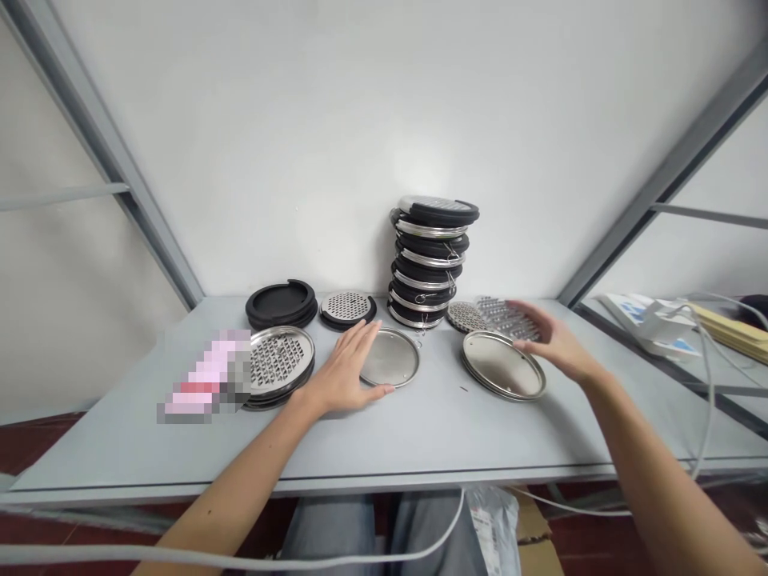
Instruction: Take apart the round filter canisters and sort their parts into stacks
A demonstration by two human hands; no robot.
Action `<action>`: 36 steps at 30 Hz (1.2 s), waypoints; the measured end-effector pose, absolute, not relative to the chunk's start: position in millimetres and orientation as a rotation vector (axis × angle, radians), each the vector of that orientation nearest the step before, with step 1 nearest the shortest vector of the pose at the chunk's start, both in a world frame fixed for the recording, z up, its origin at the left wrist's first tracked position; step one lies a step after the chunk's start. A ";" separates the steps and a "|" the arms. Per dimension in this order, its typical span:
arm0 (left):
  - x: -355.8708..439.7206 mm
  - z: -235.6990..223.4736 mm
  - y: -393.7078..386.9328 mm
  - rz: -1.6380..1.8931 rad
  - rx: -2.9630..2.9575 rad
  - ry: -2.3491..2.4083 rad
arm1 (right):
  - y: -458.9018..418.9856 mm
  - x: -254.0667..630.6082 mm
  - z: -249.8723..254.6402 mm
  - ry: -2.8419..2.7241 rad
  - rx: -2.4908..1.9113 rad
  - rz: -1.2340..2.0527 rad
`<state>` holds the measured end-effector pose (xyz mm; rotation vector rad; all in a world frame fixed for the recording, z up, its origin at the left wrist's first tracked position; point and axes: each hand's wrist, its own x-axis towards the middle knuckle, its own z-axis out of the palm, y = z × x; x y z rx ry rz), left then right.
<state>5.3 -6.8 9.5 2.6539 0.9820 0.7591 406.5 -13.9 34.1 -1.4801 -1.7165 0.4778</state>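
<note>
My left hand (345,372) is open, fingers apart, at the left side of a shallow round metal plate (393,360) on the table; whether it presses on the plate I cannot tell. My right hand (555,340) grips the right edge of a perforated metal grater disc (507,318), slightly blurred and tilted. Below that disc lies a small pile of round metal plates (501,364). Another perforated disc (465,316) rests behind it. To the left of my left hand is a stack of grater discs (279,360).
A tall stack of black rings and metal discs (427,268) stands against the wall. Black rings (282,302) and a grater disc in a black ring (346,306) lie at the back left. A white cable (360,564) crosses in front of the table.
</note>
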 end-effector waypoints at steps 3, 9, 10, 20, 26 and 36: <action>4.8 10.7 -7.8 0.762 2.656 0.993 | 18.3 417.7 24.3 -1.621 -1.786 0.266; 2.9 11.3 -7.2 0.742 2.635 1.015 | 66.2 403.3 1.8 -1.651 -2.031 0.106; 2.8 10.9 -7.0 0.740 2.634 1.014 | 70.1 400.7 -0.3 -1.657 -2.038 0.127; 2.9 8.2 -5.7 0.669 2.647 1.003 | 86.1 404.9 -14.9 -1.724 -2.106 0.197; 3.6 10.1 -7.6 0.666 2.629 0.968 | 89.9 413.6 -22.5 -1.775 -2.125 0.283; 3.4 8.0 -6.1 0.646 2.632 0.975 | 87.3 412.2 -21.3 -1.765 -2.125 0.288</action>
